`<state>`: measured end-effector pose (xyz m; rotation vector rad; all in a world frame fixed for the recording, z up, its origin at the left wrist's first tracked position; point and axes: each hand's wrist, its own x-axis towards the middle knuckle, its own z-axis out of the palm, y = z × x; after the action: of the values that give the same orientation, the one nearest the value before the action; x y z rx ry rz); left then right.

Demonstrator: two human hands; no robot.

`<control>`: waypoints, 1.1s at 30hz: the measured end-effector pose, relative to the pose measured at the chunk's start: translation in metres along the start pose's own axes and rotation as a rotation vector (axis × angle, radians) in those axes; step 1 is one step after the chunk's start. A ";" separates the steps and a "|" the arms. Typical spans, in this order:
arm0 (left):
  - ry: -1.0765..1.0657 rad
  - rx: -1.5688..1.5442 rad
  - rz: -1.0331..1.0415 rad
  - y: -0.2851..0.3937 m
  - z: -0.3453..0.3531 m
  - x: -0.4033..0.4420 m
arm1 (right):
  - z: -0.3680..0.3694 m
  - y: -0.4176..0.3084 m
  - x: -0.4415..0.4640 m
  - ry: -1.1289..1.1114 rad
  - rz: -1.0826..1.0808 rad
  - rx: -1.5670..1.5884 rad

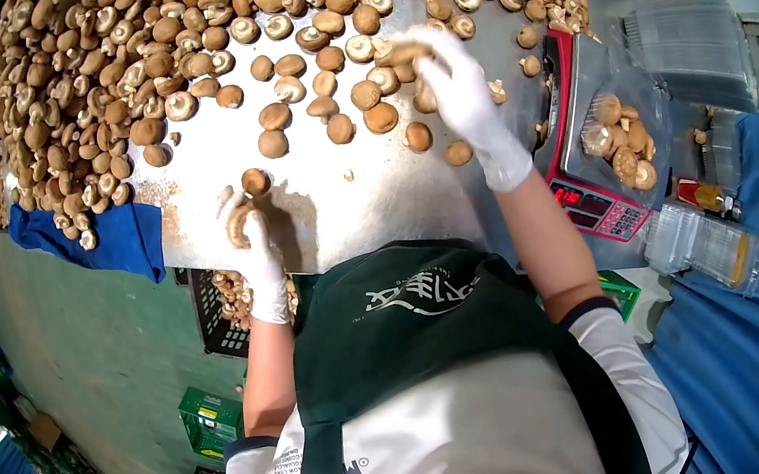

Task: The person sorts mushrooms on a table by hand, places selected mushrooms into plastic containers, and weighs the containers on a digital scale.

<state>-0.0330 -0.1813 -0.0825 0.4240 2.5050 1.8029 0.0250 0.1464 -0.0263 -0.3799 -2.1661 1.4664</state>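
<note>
Both my hands wear white gloves. My left hand (254,257), near the table's front edge, is closed on a brown-capped mushroom (240,223). Another mushroom (256,181) shows right at its fingertips; whether the fingers grip that one too is unclear. My right hand (460,90) reaches over loose mushrooms on the right and is smeared by motion. A blurred mushroom (404,54) appears between its fingers. Below and left of that hand, single mushrooms (381,118) lie spread on the metal table (374,203).
A large mushroom heap (89,94) covers the table's back and left. On the right, a red-framed scale (581,195) carries a clear tray of mushrooms (620,139). Stacked clear trays (687,49) stand beyond it. A black crate (213,313) sits below the front edge; blue cloth (97,237) hangs left.
</note>
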 end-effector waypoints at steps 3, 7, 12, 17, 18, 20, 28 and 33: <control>-0.087 -0.005 -0.029 0.026 0.013 -0.006 | 0.003 0.011 0.030 -0.096 0.197 -0.608; -0.189 0.004 0.044 0.022 0.032 -0.009 | 0.033 0.030 0.010 -0.337 0.076 -0.860; -0.354 -0.005 -0.061 0.025 0.059 -0.017 | 0.041 0.013 -0.031 -0.194 0.034 -0.558; -0.344 -0.089 -0.063 0.011 0.067 -0.017 | -0.003 0.023 -0.038 0.154 0.121 -0.424; -0.353 -0.081 -0.045 0.010 0.067 -0.016 | -0.018 0.016 -0.030 0.213 0.171 -0.528; -0.374 -0.064 -0.002 0.008 0.065 -0.015 | -0.035 0.022 -0.017 0.194 0.187 -0.557; -0.355 -0.003 0.056 0.009 0.062 -0.013 | -0.022 0.026 0.006 -0.238 0.211 -0.814; -0.343 -0.124 -0.036 0.015 0.062 -0.011 | -0.005 0.005 -0.015 -0.055 -0.025 -0.693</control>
<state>-0.0083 -0.1223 -0.0898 0.6178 2.1468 1.6918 0.0399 0.1455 -0.0331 -0.5412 -2.6641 0.6718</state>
